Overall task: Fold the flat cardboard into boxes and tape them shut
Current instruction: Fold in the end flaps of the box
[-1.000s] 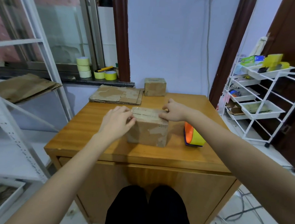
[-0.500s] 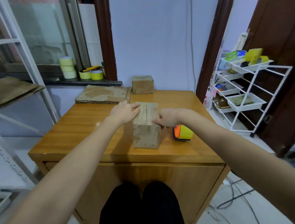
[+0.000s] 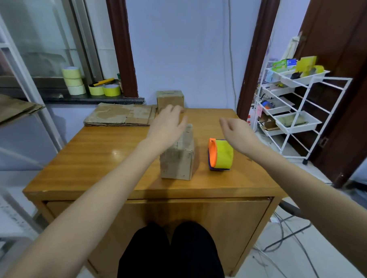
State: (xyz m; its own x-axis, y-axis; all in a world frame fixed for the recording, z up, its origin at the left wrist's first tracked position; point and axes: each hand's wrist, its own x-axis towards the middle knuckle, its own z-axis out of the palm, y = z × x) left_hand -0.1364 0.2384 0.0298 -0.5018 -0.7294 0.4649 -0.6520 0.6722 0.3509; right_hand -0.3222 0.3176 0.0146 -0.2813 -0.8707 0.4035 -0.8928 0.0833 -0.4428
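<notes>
Both hands released: left hand (image 3: 168,125) over box (image 3: 177,159), right hand (image 3: 234,130) above tape dispenser (image 3: 220,154). Risk: unheld flaps springing open, careless reach knocking dispenser off counter (image 3: 93,156).

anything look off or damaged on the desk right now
Nothing is spilled or tipped. The near box stands upright beside the tape dispenser, but its cardboard looks worn, with pale scuffed patches. The flat cardboard stack at the back left is blotched too and overhangs the desk edge slightly.
</notes>
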